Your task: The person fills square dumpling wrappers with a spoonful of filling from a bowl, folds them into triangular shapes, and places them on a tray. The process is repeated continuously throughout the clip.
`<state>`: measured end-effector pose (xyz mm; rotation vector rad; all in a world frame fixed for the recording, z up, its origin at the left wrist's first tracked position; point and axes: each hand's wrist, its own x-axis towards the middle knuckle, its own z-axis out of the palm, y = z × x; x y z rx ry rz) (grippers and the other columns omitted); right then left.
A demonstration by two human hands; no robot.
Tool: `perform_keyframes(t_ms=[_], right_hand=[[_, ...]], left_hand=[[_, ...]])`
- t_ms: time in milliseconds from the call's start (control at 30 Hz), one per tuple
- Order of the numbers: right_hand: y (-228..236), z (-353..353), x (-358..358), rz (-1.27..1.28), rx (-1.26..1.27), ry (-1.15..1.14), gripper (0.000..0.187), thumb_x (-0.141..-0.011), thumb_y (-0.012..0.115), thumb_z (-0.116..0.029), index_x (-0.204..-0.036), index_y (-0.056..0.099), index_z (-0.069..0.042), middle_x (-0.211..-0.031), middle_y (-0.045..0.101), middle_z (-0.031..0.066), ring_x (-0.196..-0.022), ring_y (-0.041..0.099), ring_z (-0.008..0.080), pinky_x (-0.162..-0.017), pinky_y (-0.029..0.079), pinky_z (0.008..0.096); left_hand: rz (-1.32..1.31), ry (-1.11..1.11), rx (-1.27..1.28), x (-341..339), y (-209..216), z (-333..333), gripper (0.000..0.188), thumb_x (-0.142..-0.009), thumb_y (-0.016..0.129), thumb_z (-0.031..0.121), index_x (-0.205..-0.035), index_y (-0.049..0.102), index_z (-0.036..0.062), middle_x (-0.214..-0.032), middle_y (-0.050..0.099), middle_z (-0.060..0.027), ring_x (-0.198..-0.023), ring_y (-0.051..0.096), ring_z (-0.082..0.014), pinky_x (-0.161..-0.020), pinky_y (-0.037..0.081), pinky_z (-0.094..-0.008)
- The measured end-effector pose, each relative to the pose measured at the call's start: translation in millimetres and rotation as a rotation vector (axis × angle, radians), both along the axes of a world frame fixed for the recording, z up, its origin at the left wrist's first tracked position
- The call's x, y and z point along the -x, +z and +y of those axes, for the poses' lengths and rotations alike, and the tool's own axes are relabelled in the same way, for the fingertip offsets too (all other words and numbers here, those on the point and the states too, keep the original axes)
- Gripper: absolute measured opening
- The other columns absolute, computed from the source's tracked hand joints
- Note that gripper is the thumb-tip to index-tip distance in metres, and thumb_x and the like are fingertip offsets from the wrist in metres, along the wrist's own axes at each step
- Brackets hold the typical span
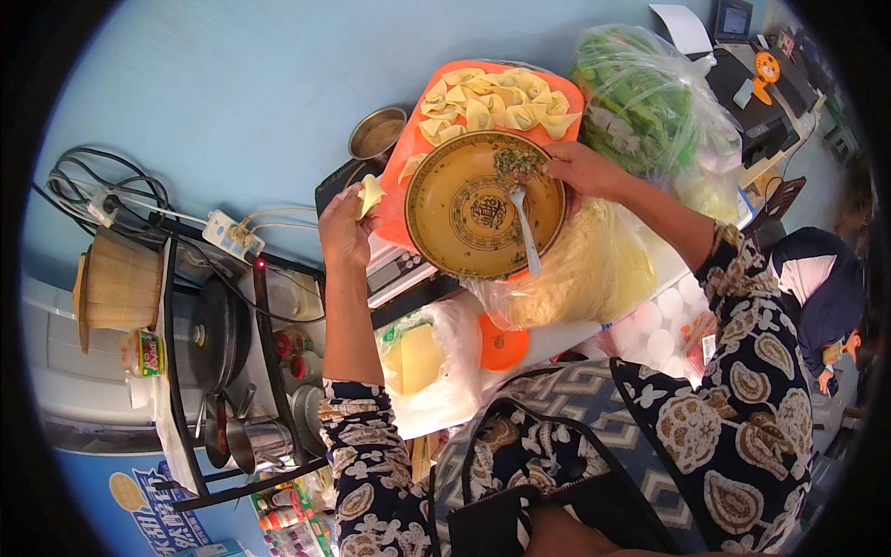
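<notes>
Pinched in the fingers of my left hand (343,227) is a folded yellow wonton (370,195). My right hand (585,170) grips the rim of a large brown patterned bowl (445,200), which is tilted so that its inside shows. A little green-flecked filling (520,164) clings near the bowl's upper right side. Inside it rests a metal spoon (527,232), its handle reaching over the lower rim. Behind the bowl lies an orange tray (394,212), partly covered by it, with several finished wontons (501,97) crowded at its far end.
Square yellow wrappers (413,357) lie in a plastic bag near me, beside an orange lid (501,345). A bag of leafy greens (640,102) stands far right. A metal bowl (376,135) sits behind the tray. A power strip (232,234) and pan rack are left; another person (817,288) is right.
</notes>
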<state>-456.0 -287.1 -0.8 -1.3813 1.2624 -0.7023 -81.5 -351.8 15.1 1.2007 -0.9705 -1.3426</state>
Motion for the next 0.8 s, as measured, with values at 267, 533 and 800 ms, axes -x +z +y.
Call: perform_keyframes(t_ms=[267,533,800], right_hand=[[8,15,2,-0.033,-0.027,0.026,0.029,-0.096,0.042,-0.013,-0.116,0.054,0.002,-0.076,0.064,0.0082,-0.050,0.061,0.0140,-0.044,0.053,0.0251],[11,18,1,-0.003,0.007,0.049,0.032,-0.098,0.044,-0.018,-0.122,0.054,0.000,-0.080,0.062,0.0064,-0.054,0.061,0.0128,-0.045,0.052,0.0246],[8,18,-3,0.177,0.198,-0.009,0.036,-0.097,0.050,-0.022,-0.127,0.052,-0.002,-0.078,0.063,0.0086,-0.058,0.061,0.0132,-0.052,0.051,0.0287]], left_hand=[[-0.355,-0.091,0.110,41,6,-47,0.018,-0.087,0.065,0.015,-0.097,0.065,-0.0007,-0.086,0.067,-0.0061,-0.072,0.065,-0.0130,-0.053,0.054,-0.0246],[-0.927,-0.090,0.383,64,-18,-103,0.014,-0.078,0.066,0.014,-0.083,0.069,0.0020,-0.076,0.068,-0.0124,-0.070,0.065,-0.0227,-0.068,0.050,-0.0351],[-1.317,-0.179,0.528,82,-7,-113,0.021,-0.082,0.064,0.024,-0.090,0.070,0.0053,-0.079,0.068,-0.0162,-0.073,0.066,-0.0298,-0.066,0.050,-0.0372]])
